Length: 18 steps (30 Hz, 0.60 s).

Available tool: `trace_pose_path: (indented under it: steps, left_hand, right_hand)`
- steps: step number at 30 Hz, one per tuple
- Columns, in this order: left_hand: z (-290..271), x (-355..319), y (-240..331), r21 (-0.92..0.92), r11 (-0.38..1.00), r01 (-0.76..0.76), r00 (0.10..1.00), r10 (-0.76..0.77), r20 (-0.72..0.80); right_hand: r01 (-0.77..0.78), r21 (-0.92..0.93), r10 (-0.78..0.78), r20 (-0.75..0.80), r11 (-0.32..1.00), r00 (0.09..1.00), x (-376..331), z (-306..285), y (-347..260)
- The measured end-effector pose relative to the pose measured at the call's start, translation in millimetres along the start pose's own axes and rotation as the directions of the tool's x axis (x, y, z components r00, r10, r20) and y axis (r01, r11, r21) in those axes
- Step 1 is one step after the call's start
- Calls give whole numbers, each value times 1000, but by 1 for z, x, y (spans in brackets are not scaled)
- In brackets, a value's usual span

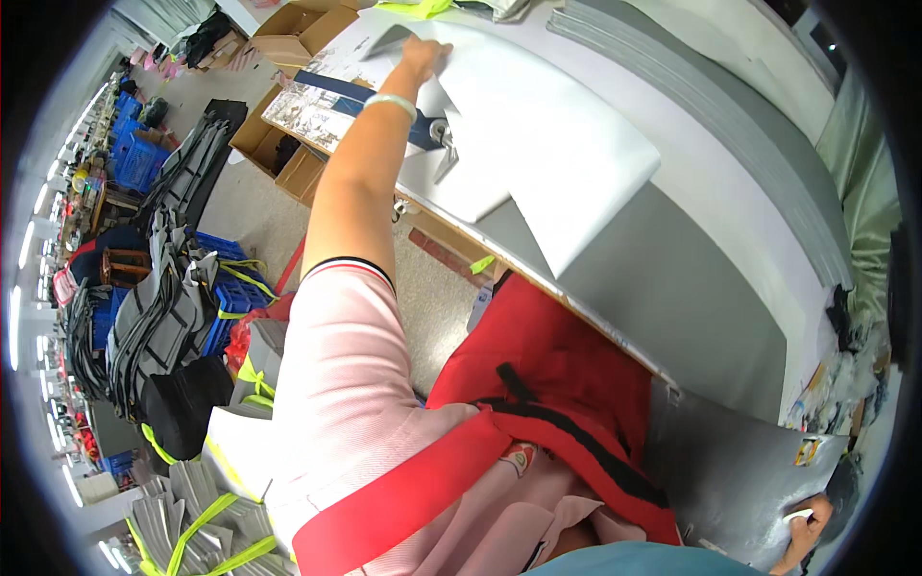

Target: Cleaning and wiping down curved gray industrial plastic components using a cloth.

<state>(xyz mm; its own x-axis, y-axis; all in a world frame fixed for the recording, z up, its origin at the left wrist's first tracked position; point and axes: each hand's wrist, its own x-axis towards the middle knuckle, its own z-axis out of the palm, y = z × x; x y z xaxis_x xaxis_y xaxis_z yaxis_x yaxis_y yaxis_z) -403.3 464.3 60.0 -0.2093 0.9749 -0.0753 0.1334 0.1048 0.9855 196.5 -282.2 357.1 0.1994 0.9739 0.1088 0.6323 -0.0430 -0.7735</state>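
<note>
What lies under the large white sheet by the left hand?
Grey material shows past the lower right edge of the white sheet and seems to run beneath it. Whatever lies under its middle is covered and cannot be seen.

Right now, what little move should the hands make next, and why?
I'd probably bring the right hand toward the white sheet's pointed near corner, to help steady it. Only the left hand is at that sheet, up by its far end, while the right is away by the shiny grey sheet, with a small white thing.
</note>
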Motion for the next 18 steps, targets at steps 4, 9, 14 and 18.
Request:
trace_pose_path:
  steps: [4,9,14,18]
  left_hand:
    - [43,-17,-30,-259,965,50,995,-24,100]
    - [-14,6,-44,-467,882,68,995,-94,-34]
    - [-10,2,-72,-340,931,133,937,-229,-262]
    - [-40,-4,-78,650,752,-108,944,283,-170]
  right_hand:
    - [-207,-106,208,-8,973,978,16,10,-35]
    - [-307,-90,312,49,947,949,49,20,-42]
    - [-398,-154,417,124,904,900,79,29,-64]
    - [-306,-210,349,220,929,911,98,26,-51]
